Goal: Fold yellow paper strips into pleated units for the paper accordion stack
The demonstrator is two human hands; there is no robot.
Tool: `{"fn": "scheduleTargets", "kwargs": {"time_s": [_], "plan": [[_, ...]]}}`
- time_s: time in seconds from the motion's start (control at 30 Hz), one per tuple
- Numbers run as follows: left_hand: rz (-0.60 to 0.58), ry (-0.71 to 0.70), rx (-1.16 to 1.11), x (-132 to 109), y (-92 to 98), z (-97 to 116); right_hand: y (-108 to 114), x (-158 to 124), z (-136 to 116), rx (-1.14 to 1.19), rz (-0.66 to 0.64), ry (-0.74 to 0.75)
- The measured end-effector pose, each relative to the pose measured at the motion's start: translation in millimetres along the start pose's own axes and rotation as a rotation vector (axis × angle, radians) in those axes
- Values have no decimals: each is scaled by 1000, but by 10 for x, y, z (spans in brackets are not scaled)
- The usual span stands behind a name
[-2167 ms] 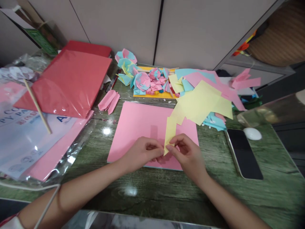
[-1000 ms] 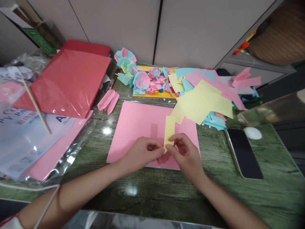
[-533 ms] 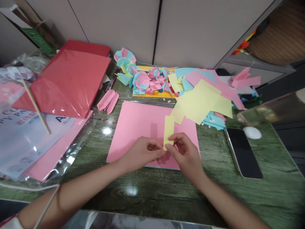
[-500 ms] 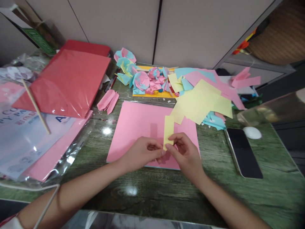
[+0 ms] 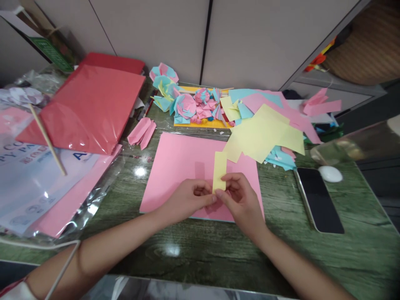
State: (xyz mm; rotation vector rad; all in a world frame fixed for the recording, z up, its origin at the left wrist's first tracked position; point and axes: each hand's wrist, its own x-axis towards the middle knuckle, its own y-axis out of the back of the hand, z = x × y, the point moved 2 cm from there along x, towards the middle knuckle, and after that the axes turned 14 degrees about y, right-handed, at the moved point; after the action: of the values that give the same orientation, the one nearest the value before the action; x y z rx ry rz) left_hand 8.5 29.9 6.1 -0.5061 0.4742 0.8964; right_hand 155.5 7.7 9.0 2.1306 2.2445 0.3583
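Observation:
My left hand point(image 5: 186, 201) and my right hand point(image 5: 242, 203) meet over a large pink sheet point(image 5: 181, 164) that lies flat on the green table point(image 5: 218, 254). Both pinch the lower end of a narrow folded yellow paper strip point(image 5: 219, 171), which stands up from my fingertips and leans slightly away from me. Fingers of both hands are curled closed on the strip.
A pile of yellow, pink and blue paper squares point(image 5: 265, 129) lies behind the right hand. Folded paper flowers point(image 5: 187, 104) sit at the back. A black phone point(image 5: 318, 200) and a white oval object point(image 5: 330, 173) lie right. Red wrapped paper point(image 5: 90, 100), a wooden stick point(image 5: 46, 139) and plastic packs lie left.
The yellow strip has been turned more upright and squared between my fingertips. Both hands stayed over the pink sheet, shifting only slightly.

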Motion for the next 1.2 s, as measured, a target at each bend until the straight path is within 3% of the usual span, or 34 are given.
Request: {"fn": "scheduleTargets", "kwargs": {"time_s": [0.13, 0.33, 1.2], "plan": [[70, -30, 12, 22, 27, -6, -13, 21, -19, 156, -7, -59], [127, -66, 49, 29, 42, -26, 8, 49, 7, 125, -125, -154], [150, -45, -24, 23, 53, 14, 57, 75, 152, 249, 11, -186]]}}
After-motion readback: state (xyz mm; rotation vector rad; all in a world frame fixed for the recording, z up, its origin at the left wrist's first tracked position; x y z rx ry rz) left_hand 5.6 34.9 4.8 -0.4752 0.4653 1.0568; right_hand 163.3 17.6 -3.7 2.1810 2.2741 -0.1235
